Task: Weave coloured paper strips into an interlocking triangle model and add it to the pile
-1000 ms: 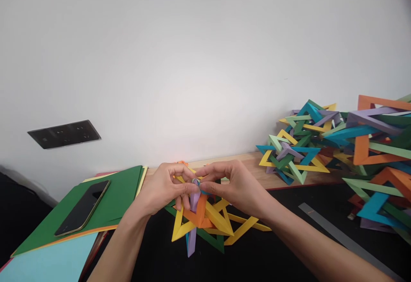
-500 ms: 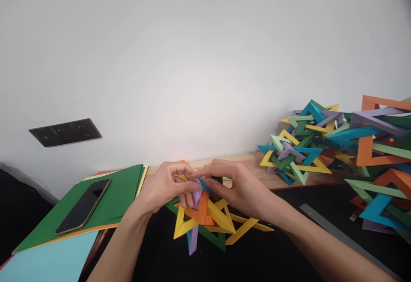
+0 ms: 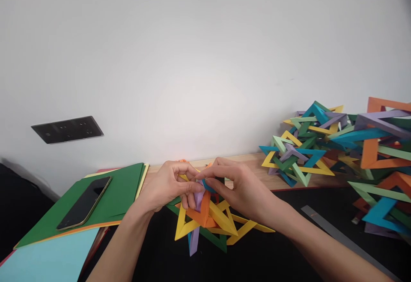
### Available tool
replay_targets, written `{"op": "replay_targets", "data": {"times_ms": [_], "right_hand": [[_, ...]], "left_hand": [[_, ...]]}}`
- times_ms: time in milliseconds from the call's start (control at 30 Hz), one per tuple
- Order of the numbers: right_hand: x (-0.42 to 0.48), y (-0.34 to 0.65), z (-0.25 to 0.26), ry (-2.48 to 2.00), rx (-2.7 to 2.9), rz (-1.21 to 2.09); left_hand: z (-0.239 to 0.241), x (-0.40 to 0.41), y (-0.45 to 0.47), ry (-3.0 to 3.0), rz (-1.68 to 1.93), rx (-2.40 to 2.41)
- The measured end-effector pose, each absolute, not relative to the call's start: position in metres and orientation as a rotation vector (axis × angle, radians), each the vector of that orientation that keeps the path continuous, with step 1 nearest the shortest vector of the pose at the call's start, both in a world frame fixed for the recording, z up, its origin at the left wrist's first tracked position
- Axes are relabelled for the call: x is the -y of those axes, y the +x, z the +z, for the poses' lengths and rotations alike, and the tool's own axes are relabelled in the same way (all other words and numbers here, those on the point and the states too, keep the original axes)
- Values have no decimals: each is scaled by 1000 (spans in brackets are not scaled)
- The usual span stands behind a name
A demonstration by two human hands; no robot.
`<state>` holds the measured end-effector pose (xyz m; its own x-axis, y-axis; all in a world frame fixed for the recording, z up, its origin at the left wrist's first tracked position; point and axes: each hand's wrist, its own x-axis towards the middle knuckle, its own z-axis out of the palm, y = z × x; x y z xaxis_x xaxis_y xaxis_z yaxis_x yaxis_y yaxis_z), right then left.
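The left hand (image 3: 167,187) pinches a purple strip (image 3: 199,199), its long axis pointing toward the person; the right hand (image 3: 241,181) grips a blue piece (image 3: 209,188) just beside it. The paper model (image 3: 221,218) lies just below.

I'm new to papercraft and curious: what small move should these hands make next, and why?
Perhaps the right hand should gently press the blue piece toward the purple strip while the left hand steadies that strip: each hand seems to pinch one piece, and the two sit close together.

Curled left hand (image 3: 167,186) beside right hand (image 3: 242,183)
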<state>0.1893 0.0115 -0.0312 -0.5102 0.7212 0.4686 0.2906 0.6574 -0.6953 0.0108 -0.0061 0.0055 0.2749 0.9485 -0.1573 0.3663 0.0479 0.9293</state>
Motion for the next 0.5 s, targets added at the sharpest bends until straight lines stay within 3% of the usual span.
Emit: {"op": "replay_targets", "data": {"times_ms": [500], "right_hand": [[-20,195,-30,-656,2039,924]], "left_hand": [[6,9,12,1509,717,-1292]]}}
